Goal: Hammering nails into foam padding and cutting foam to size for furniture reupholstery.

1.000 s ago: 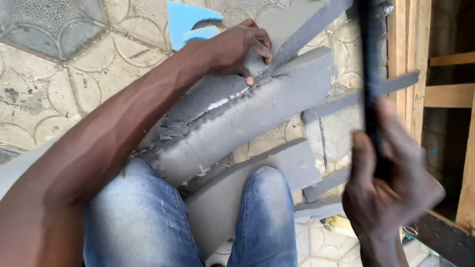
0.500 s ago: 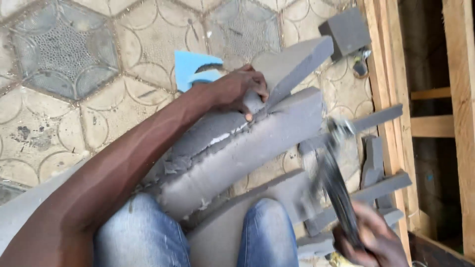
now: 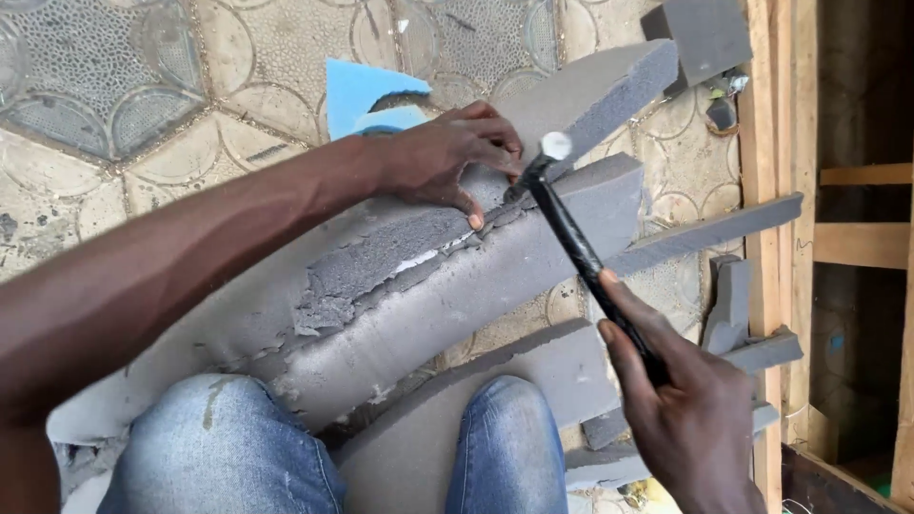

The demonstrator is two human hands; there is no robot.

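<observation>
A long grey foam-covered piece (image 3: 495,276) lies slanted across my knees in jeans (image 3: 238,447). My left hand (image 3: 447,157) presses down on its upper part, fingers beside a torn seam in the foam. My right hand (image 3: 685,419) grips the black handle of a hammer (image 3: 571,228). The hammer's metal head rests on the foam right next to my left fingertips.
Several grey foam strips and offcuts (image 3: 705,233) lie at the right on the patterned tile floor (image 3: 114,105). A blue foam scrap (image 3: 367,95) lies beyond my left hand. A wooden frame (image 3: 771,190) runs down the right side. Another foam slab (image 3: 533,381) sits between my knees.
My right hand has swung the hammer from raised at the right down onto the foam by my left fingers. My left hand stays on the foam.
</observation>
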